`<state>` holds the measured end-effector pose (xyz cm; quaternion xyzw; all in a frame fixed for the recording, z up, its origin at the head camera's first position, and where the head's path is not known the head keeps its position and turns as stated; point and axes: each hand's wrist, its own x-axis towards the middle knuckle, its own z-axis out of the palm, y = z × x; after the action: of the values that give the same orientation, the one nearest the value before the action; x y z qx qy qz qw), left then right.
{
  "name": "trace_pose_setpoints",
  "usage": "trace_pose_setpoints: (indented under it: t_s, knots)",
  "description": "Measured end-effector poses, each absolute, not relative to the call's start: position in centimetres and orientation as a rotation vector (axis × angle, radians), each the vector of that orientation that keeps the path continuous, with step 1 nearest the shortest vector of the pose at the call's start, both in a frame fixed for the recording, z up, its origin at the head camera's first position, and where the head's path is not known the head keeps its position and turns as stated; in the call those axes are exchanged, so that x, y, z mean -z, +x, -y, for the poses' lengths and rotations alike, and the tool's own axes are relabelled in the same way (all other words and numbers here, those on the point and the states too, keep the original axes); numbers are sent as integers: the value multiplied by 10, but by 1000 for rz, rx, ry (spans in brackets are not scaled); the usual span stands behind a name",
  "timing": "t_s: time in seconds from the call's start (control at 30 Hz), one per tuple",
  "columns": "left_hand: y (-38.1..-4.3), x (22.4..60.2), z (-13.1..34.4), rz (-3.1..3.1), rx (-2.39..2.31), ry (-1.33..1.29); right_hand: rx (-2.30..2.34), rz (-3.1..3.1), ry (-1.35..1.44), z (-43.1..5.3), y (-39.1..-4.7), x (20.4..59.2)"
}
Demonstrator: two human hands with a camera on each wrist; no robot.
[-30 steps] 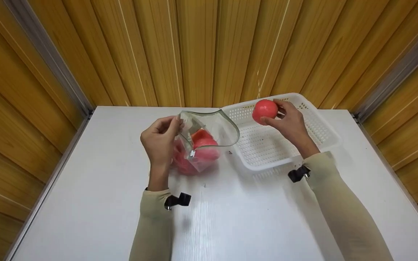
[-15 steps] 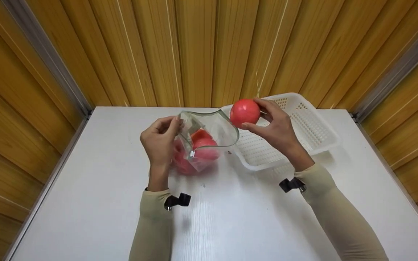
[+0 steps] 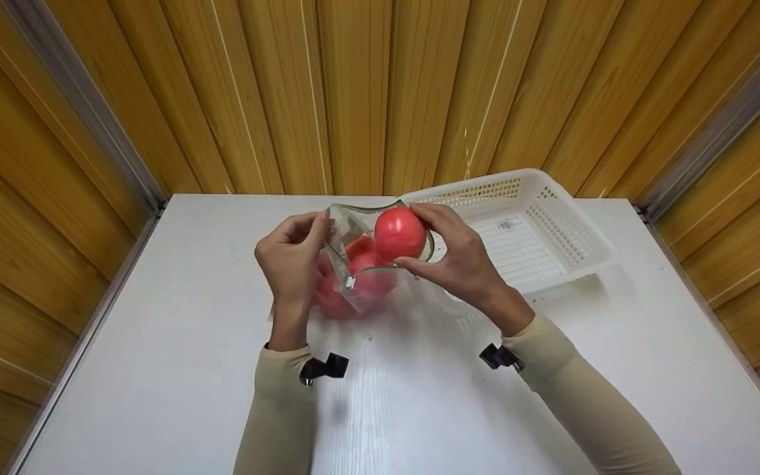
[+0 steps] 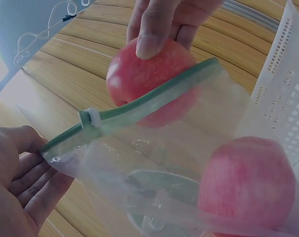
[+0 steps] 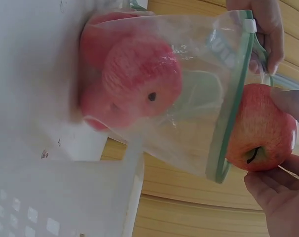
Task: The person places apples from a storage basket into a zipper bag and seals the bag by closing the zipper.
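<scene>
A clear zip bag with a green rim and a white slider stands on the table with several red apples inside. My left hand pinches the bag's rim at its left corner, and the mouth gapes wide. My right hand grips another red apple between thumb and fingers, at the bag's mouth. In the right wrist view that apple's stem shows, and part of it sits behind the green rim. Through the plastic in the left wrist view, one bagged apple is seen low on the right.
A white perforated plastic basket stands right of the bag, near the table's back edge. The white table meets wood-look panel walls at the back and sides. Small dark specks dot the tabletop beside the basket.
My right hand has carried the apple leftward from over the basket to the bag's mouth. The left hand has stayed in place, pinching the rim.
</scene>
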<state>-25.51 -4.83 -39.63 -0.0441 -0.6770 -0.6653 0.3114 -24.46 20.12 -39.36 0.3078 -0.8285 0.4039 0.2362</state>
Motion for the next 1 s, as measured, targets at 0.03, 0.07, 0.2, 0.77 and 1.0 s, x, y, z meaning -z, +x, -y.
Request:
trace_pose_setpoints:
  t_s: [0.03, 0.07, 0.2, 0.77, 1.0]
  knots:
    - [-254, 396, 48, 1788, 1749, -114, -1082, 2275, 844, -199, -245, 396]
    - [-254, 396, 48, 1791, 1742, -113, -1055, 2277, 845, -197, -245, 398]
    - [-254, 395, 48, 1764, 1784, -130, -961, 2294, 861, -190, -247, 406]
    - [-256, 394, 48, 1622, 1982, -157, -923, 2196, 797, -198, -264, 408]
    - [-255, 394, 49, 1661, 1980, -179, -1148, 2384, 810, -201, -282, 399]
